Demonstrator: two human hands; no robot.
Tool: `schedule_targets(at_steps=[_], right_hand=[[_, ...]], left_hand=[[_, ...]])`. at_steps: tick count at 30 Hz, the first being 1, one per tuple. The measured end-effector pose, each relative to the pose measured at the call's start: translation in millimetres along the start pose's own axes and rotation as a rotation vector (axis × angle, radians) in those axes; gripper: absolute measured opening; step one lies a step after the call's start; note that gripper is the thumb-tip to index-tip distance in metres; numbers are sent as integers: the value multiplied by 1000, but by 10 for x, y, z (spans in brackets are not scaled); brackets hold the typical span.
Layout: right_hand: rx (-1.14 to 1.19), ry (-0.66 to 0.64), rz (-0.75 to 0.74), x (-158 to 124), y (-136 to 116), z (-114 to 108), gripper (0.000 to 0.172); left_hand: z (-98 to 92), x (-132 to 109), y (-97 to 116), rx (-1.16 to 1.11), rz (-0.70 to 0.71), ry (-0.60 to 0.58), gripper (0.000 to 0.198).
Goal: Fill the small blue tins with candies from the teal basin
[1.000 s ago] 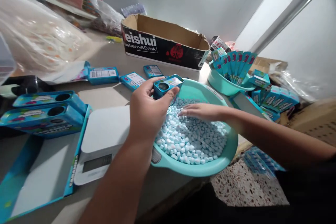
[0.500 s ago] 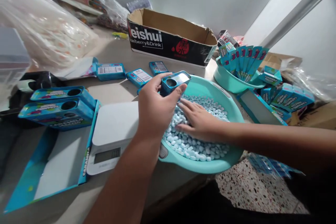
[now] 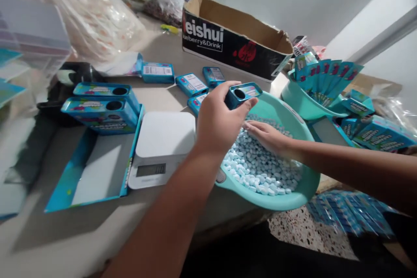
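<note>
My left hand grips a small blue tin with a round hole in its top, held over the near rim of a teal basin. The basin is full of pale blue candies. My right hand lies palm down in the candies just under the tin, its fingers curled into the pile; whether they hold any is hidden. A white kitchen scale stands just left of the basin.
Two filled blue tins sit in an open blue display tray at the left. Flat blue tins lie behind the scale. A black cardboard box stands at the back, a second teal bowl with blue packets at the right.
My right hand has slid from the middle of the candies up toward the tin. My left hand keeps the tin. The view has swung, shifting everything rightward.
</note>
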State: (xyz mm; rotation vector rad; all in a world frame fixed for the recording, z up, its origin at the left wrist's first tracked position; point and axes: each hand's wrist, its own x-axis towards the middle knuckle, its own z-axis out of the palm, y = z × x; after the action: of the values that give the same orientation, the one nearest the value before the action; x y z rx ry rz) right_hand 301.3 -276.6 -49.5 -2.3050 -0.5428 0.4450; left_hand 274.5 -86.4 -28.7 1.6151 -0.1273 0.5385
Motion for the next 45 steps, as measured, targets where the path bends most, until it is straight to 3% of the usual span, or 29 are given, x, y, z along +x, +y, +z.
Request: schedule_targets(at_steps=[7, 14, 16, 20, 25, 30, 34, 40, 45], right_hand=[[363, 83, 209, -61, 25, 95, 53], [868, 28, 556, -78, -274, 230, 49], [1015, -10, 590, -78, -393, 304, 49], [1169, 2, 533, -31, -550, 456, 47], [1254, 207, 492, 105, -575, 549, 42], [1331, 297, 544, 200, -522, 536, 40], [1449, 359, 552, 243, -528, 363, 28], [1678, 595, 310, 214, -689, -89, 16], [1719, 586, 27, 159, -771, -436, 14]], left_hand=[[19, 8, -27, 39, 32, -4, 28], [23, 48, -53, 56, -4, -66, 29], [21, 64, -52, 61, -9, -63, 30], [24, 74, -57, 70, -14, -64, 32], [32, 61, -60, 95, -3, -120, 32], [20, 41, -55, 100, 0, -117, 34], [-1, 22, -46, 71, -3, -55, 39], [-12, 10, 13, 70, -71, 5, 45], [-48, 0, 74, 88, -104, -117, 41]])
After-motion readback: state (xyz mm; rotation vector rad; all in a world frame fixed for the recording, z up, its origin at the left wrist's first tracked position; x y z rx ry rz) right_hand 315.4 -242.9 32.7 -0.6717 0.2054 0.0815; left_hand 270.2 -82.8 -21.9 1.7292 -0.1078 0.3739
